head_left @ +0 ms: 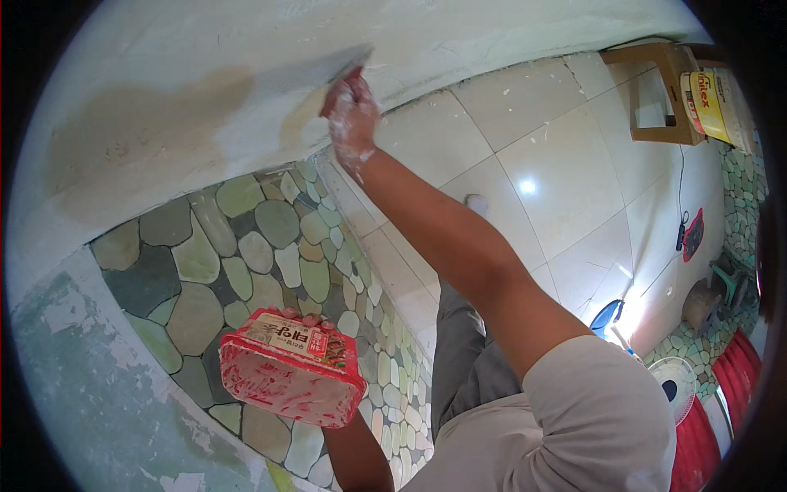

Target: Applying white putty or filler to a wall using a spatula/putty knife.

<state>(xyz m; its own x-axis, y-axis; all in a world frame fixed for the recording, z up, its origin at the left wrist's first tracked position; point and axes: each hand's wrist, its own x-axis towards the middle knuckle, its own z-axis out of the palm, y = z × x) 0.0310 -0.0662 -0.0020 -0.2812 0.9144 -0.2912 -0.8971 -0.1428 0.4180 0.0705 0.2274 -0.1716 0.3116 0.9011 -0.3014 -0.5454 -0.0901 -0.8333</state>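
Note:
My right hand [352,123], smeared with white paste, is closed around a putty knife [354,62]. Its blade lies at the surface of the pale wall [295,33], just above where the wall meets the floor tiles. Most of the handle is hidden in my fist. At the lower left, my left hand [307,318] grips a red rectangular plastic tub [291,385]; the fingertips show over its far edge, and the rest of the hand is behind it. White paste coats the inside of the tub, which is tilted with its opening toward me.
Pebble-patterned stone flooring [197,312] borders large cream tiles [508,172]. A wall with peeling paint [106,385] stands at lower left. At far right are a brown stool [668,90], a paint bucket [713,107], a fan [674,389] and a dark cable [681,221].

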